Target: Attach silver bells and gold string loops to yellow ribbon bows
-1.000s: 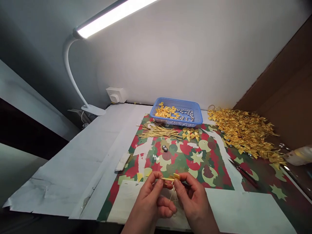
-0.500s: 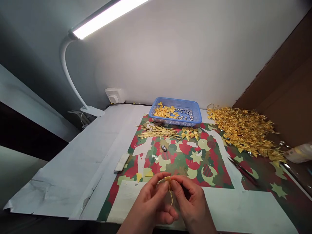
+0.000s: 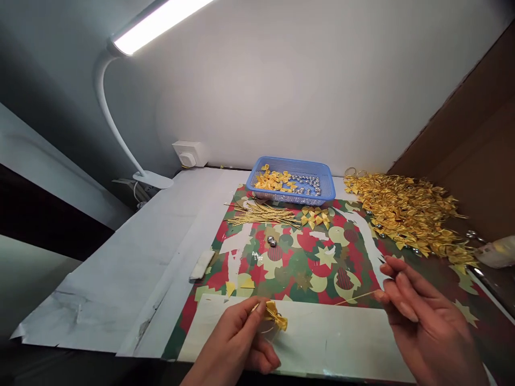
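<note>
Above a paper-covered surface [image 3: 338, 335], a person's left hand [image 3: 239, 335] pinches a gold bow [image 3: 276, 315] while the right hand [image 3: 426, 316], well apart, grasps a thin cord [image 3: 356, 298] seemingly running from it, which could pull the bow crooked if tugged too hard.

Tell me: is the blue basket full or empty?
Neither: the basket is partly filled, with gold bows and silver beads, blue showing between them.

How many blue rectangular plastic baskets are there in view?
1: the blue rectangular plastic basket stands near the pale wall, behind the pile of thin gold-coloured stems. No other basket shows.
</note>
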### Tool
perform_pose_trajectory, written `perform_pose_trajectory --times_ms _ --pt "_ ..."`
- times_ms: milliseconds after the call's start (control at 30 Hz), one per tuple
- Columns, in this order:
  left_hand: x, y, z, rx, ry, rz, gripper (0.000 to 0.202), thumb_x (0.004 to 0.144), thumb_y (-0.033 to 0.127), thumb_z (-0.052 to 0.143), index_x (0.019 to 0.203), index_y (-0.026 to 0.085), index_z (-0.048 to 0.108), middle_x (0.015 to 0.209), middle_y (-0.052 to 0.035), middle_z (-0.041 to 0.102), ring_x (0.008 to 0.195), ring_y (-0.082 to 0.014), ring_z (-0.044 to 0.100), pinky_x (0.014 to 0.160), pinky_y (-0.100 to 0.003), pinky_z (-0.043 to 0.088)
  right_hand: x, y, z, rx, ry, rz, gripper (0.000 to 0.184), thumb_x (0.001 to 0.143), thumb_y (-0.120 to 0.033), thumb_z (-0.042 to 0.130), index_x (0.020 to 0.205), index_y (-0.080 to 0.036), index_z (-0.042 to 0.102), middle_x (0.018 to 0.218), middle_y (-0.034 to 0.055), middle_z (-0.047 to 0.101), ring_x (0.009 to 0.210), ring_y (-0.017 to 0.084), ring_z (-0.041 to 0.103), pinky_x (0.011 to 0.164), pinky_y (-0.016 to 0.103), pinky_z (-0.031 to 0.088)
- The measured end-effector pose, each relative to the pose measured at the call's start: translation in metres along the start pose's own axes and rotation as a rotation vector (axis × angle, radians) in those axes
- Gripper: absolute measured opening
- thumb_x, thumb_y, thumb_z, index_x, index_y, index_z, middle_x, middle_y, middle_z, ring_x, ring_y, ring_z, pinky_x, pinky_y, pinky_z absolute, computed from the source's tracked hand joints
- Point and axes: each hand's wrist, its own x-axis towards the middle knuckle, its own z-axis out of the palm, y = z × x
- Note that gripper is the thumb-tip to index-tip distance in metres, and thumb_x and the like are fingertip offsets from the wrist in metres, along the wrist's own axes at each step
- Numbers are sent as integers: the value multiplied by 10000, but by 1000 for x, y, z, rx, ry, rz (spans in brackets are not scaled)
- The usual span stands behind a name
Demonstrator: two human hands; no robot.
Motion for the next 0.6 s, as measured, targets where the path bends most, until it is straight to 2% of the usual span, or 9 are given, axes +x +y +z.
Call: perform_pose_trajectory --times_ms 67,100,167,233,267,333,400,500,600 --pt "0 -3 2 5 -8 16 547 778 654 650 984 147 631 482 -28 684 415 -117 595 458 -187 480 -1 5 2 -41 18 -47 320 681 -398 869 932 -220 784 518 -66 507 557 70 521 725 212 597" --pt "-1 -4 3 -6 3 36 583 753 634 692 1077 154 621 583 -42 725 430 -120 601 454 -199 483 -1 11 2 -73 12 -63 314 704 -417 852 945 -228 782 522 -65 505 611 86 561 770 222 593" --pt "-5 -2 4 -30 48 95 682 703 561 777 1251 214 566 969 -93 758 467 -105 599 452 -224 495 1 25 0 -167 -15 -63 320 757 -459 805 985 -237 772 521 -62 501 725 120 629 842 243 574" --pt "-12 1 3 -31 104 175 702 705 488 802 1321 293 529 1280 -92 628 503 -79 568 465 -240 504 4 39 -5 -274 -49 -29 351 806 -493 750 1048 -238 755 528 -62 508 776 145 666 873 272 563" --pt "-15 3 3 -17 122 204 668 728 468 789 1322 303 530 1256 -71 627 516 -79 547 478 -240 504 6 45 -8 -323 -58 -14 372 822 -511 726 1068 -233 748 537 -60 518 777 154 678 869 284 566" --pt "-19 4 0 46 127 233 543 789 444 739 1272 277 557 897 -2 678 522 -101 501 506 -234 491 8 54 -14 -402 -74 -9 409 841 -540 687 1088 -218 743 544 -56 516 802 176 696 857 300 574" --pt "-18 2 -2 154 126 292 341 837 413 682 1131 256 611 684 35 590 564 -136 501 519 -229 479 8 60 -19 -461 -88 -20 429 850 -555 664 1097 -213 744 542 -54 507 840 191 707 852 292 574" --pt "-12 -5 -4 393 149 475 115 876 335 597 923 242 646 912 -29 610 623 -148 530 501 -239 460 5 61 -25 -494 -90 -16 438 853 -559 654 1108 -213 744 556 -50 532 801 181 714 809 258 576" --pt "-4 -10 -4 608 142 582 146 898 276 540 826 226 657 979 -46 585 594 -134 524 512 -259 441 1 57 -32 -490 -18 15 467 817 -575 682 1103 -212 747 770 3 688 714 157 702 685 230 584"
